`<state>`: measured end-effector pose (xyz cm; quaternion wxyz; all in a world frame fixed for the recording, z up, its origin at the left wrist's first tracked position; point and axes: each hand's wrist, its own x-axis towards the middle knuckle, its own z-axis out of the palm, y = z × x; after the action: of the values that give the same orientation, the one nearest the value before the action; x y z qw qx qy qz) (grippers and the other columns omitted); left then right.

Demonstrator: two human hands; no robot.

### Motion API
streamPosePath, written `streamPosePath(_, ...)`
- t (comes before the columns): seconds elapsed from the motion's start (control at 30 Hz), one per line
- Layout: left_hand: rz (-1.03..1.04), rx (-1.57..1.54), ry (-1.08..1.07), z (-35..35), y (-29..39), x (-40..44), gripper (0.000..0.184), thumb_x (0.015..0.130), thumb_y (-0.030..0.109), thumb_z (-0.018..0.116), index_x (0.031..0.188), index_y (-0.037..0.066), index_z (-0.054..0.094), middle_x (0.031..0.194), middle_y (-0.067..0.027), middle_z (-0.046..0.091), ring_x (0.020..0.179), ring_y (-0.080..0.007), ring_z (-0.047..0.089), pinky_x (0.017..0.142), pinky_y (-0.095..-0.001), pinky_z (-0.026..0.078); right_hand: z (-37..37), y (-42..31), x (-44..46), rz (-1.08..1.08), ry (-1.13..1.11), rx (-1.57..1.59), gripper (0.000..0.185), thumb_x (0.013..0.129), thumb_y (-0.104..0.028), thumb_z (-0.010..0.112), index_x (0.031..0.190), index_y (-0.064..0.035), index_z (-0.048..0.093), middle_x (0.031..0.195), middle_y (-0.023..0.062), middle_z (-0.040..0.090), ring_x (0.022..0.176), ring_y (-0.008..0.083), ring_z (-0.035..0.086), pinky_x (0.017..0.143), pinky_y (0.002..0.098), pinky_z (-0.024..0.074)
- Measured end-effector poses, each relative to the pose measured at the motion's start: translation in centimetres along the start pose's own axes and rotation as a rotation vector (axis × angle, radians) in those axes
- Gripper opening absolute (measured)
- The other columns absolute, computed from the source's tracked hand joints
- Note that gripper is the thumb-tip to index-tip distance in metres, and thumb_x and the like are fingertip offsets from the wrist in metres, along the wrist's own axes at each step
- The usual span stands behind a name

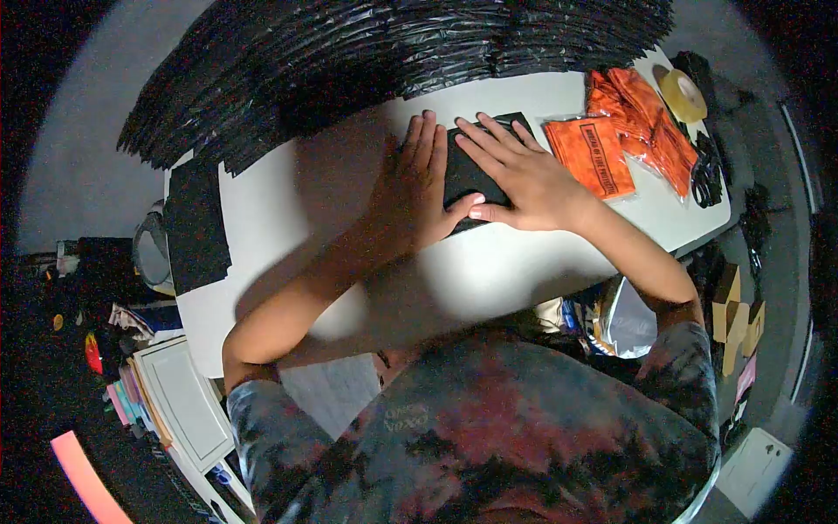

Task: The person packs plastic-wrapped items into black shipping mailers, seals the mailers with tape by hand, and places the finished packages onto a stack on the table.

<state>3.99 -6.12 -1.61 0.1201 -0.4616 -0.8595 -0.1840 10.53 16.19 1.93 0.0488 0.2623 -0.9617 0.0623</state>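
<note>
Thumbs [493, 212] together, resting open left hand [425, 183] and right hand [532, 182] at opposite sides of flat black rectangular sheet [469, 181] on white tabletop [497, 271] — neither nearer, with long axis apparently pointing away from torso [515, 419].

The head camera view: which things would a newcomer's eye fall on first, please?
Probably the bright orange packets on the right of the white table. Next, the long pile of glossy black pieces along its far edge. In the middle, the left hand and right hand frame a flat black item.
</note>
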Motion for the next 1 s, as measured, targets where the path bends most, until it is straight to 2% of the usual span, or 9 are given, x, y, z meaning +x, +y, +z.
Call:
streamPosePath(0.2,-0.022,0.083,-0.055,-0.5,0.3,-0.3,0.103,0.09,0.061,0.064,0.148,-0.016,0.031,0.158,-0.0379,0.025,0.15,-0.0499,0.023,0.119,-0.0642,0.02,0.0,-0.1,0.0,0.032,-0.009,0.025,0.094,0.093,-0.069,0.051,0.157,-0.0019,0.034,0.168,0.0164,0.024,0.156,0.0362,0.017,0.125,0.0588,0.0163)
streamPosePath(0.37,0.03,0.073,-0.231,-4.1,-1.8,0.2,0.104,0.09,0.061,0.064,0.153,-0.013,0.025,0.16,-0.0372,0.021,0.151,-0.0504,0.019,0.121,-0.0645,0.015,-2.1,1.9,0.6,-0.058,-0.017,0.408,0.085,0.092,-0.049,0.069,0.156,-0.003,0.036,0.167,0.0192,0.026,0.155,0.04,0.019,0.124,0.0557,0.0216)
streamPosePath(0.4,0.016,0.083,-0.414,-5.6,-2.4,0.5,0.104,0.091,0.059,0.064,0.154,-0.012,0.023,0.161,-0.037,0.019,0.152,-0.0498,0.017,0.122,-0.0637,0.014,-2.7,3.0,0.7,-0.147,0.168,0.403,0.068,0.094,-0.039,0.071,0.147,-0.0024,0.051,0.154,0.021,0.047,0.144,0.0373,0.044,0.118,0.0468,0.0366)
streamPosePath(0.5,0.161,0.337,-0.198,-5.6,-5.5,0.6,0.092,0.091,0.053,0.066,0.152,-0.008,0.034,0.158,-0.0325,0.031,0.149,-0.0459,0.028,0.123,-0.0584,0.019,-4.4,6.8,-0.4,0.022,0.376,0.591,0.03,0.096,-0.027,0.072,0.11,-0.0006,0.076,0.104,0.0127,0.078,0.088,0.0208,0.073,0.083,0.0338,0.0559)
streamPosePath(0.63,0.312,0.187,-0.182,-7.1,0.3,5.1,0.073,0.09,0.045,0.07,0.141,-0.004,0.051,0.148,-0.024,0.049,0.14,-0.0401,0.045,0.117,-0.0517,0.036,-7.3,10.3,-2.7,0.3,0.3,0.617,0.025,0.097,-0.026,0.071,0.1,-0.0014,0.078,0.08,0.0044,0.073,0.072,0.0068,0.061,0.067,0.0246,0.0491)
streamPosePath(0.7,0.369,-0.338,-0.296,-3.9,3.1,7.0,0.055,0.088,0.04,0.074,0.123,-0.001,0.063,0.135,-0.0146,0.061,0.126,-0.0318,0.056,0.101,-0.0461,0.05,-7.9,11.7,-3.3,0.446,0.215,0.466,0.026,0.098,-0.025,0.071,0.095,0.0,0.077,0.071,-0.0008,0.064,0.066,0.0045,0.055,0.059,0.0245,0.0445)
streamPosePath(0.77,0.609,-0.31,-0.102,-1.2,6.5,8.2,0.043,0.089,0.035,0.074,0.112,-0.001,0.067,0.122,-0.0142,0.065,0.114,-0.0283,0.061,0.09,-0.0424,0.055,-7.3,12.7,-3.4,0.458,0.282,0.502,0.026,0.098,-0.024,0.071,0.092,0.0005,0.075,0.069,-0.0025,0.06,0.064,0.0043,0.052,0.057,0.0253,0.042)
streamPosePath(0.87,0.519,-0.258,-0.146,0.1,10.7,9.9,0.045,0.087,0.036,0.075,0.116,0.002,0.069,0.111,-0.0171,0.068,0.103,-0.0328,0.065,0.098,-0.0442,0.053,-5.9,13.5,-3.5,0.448,0.412,0.595,0.027,0.098,-0.023,0.071,0.085,0.0009,0.072,0.066,-0.0055,0.056,0.063,0.0033,0.048,0.055,0.0267,0.0378)
streamPosePath(1.0,0.44,-0.112,-0.236,0.7,11.0,11.3,0.021,0.089,0.022,0.068,0.092,0.001,0.07,0.1,-0.0149,0.069,0.096,-0.0333,0.069,0.085,-0.0459,0.058,-7.1,13.1,-4.3,0.427,0.428,0.596,0.024,0.096,-0.023,0.074,0.089,-0.0005,0.076,0.069,-0.0033,0.062,0.067,0.0035,0.054,0.059,0.0254,0.0439)
